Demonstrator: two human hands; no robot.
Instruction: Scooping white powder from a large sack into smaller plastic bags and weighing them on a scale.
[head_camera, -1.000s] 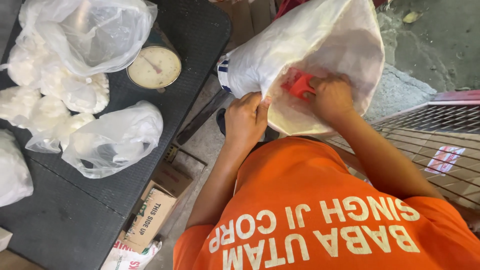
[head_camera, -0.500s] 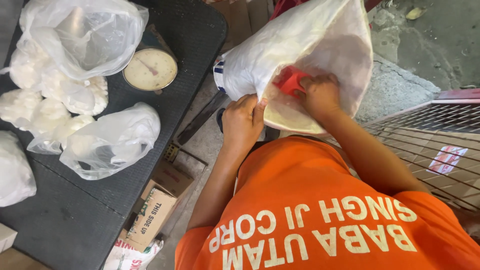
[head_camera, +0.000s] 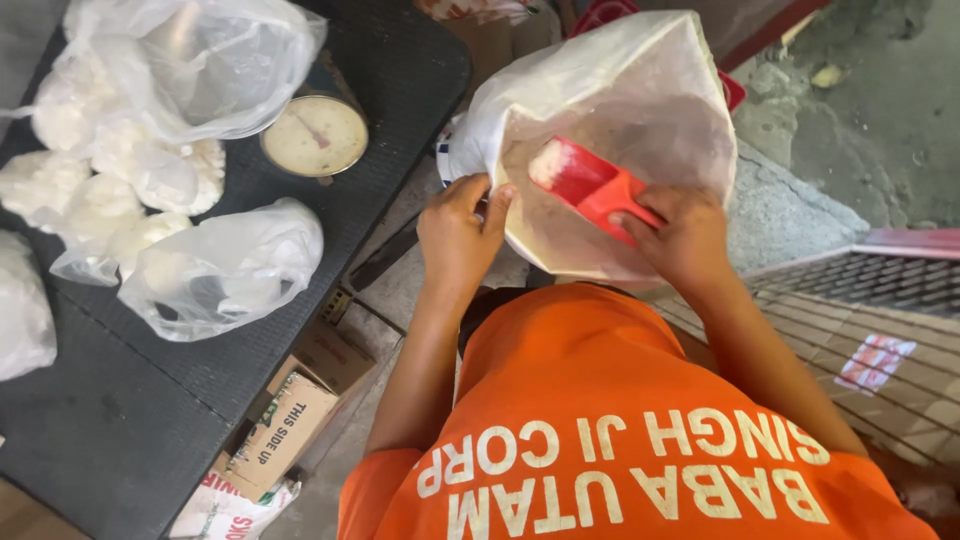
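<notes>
The red plastic scoop (head_camera: 590, 185), loaded at its far end with a white, grainy heap, sits tilted inside the mouth of a large, thin white plastic sack (head_camera: 610, 110) that stands on the floor beside the desk. The right hand (head_camera: 685, 235) has its grip closed round the scoop's handle; the left hand (head_camera: 460, 235) pinches the sack's rim, holding the mouth wide. If that pinch slips, I judge the soft rim could fold in and knock the load off the scoop. On the black desk (head_camera: 120, 440) lie filled clear plastic bags (head_camera: 225, 265) near a round dial scale (head_camera: 315, 135).
</notes>
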